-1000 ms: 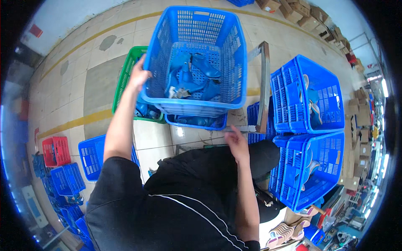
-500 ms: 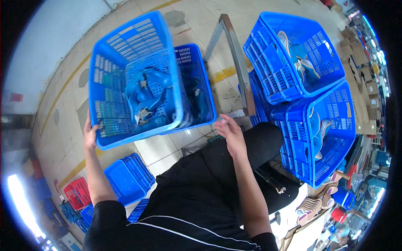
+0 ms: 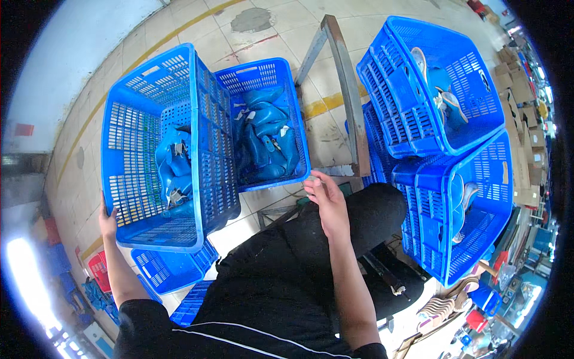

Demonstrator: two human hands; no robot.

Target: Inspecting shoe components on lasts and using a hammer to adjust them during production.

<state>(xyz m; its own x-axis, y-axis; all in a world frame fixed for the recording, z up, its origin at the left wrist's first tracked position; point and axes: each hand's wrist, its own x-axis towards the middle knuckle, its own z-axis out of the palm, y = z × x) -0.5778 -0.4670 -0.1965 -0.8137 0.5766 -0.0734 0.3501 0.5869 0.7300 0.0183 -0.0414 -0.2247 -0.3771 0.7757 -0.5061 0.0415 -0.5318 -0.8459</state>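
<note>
My left hand (image 3: 108,224) grips the near left rim of a blue plastic crate (image 3: 199,137), which is tilted and raised beside a second crate. Blue shoe uppers (image 3: 174,167) lie in a heap inside it. The second blue crate (image 3: 303,131), to its right, holds more blue uppers (image 3: 269,128), some with whitish bits on them. At this crate's near right corner is my right hand (image 3: 330,203), its fingers loosely bent and apart. I see nothing clearly held in it; whether its fingertips touch the rim, I cannot tell.
Right of the crates stands a rusty metal frame (image 3: 345,90). Farther right are two stacked-up blue crates (image 3: 412,113) (image 3: 427,215) with blue and white shoe parts. A flat blue crate (image 3: 170,266) and a red one (image 3: 99,270) sit at lower left. My black-clad leg (image 3: 365,218) reaches between.
The left-hand crate has swung left and toward me, uncovering the second crate and its uppers. My left hand moved with it. My right hand shifted slightly down, and its fingers bent more.
</note>
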